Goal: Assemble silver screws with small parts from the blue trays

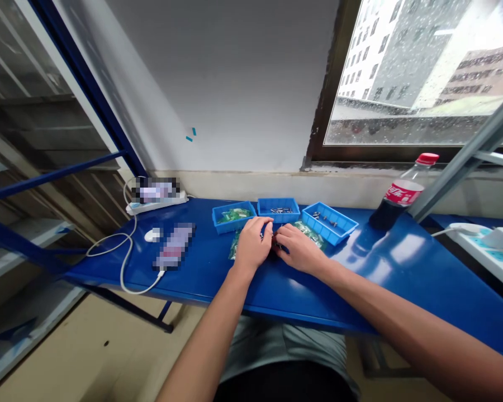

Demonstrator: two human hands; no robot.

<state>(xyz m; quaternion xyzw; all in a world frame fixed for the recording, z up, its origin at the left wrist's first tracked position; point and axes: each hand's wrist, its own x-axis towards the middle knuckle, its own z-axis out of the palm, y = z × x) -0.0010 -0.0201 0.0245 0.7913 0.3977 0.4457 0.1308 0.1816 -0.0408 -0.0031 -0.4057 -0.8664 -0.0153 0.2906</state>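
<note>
Close together over the middle of the blue table, my left hand (254,240) and my right hand (297,247) have their fingers bent and pinched inward. Something small and dark sits between the fingertips, too hidden to name. A green-and-clear packet (233,247) lies partly under my left hand. Another green-and-clear packet (309,232) lies just beyond my right hand. Behind the hands stand three blue trays: the left tray (235,226) holds green packets, the middle tray (278,201) holds small metal pins or screws, and the right tray (339,235) holds several small metal parts.
A cola bottle (402,192) with a red cap stands at the right by the window. To the left lie a blurred phone (175,245) with a white cable (128,279) and a white mouse-like object (151,235). Power strips (157,205) sit at both sides of the blue table (209,273).
</note>
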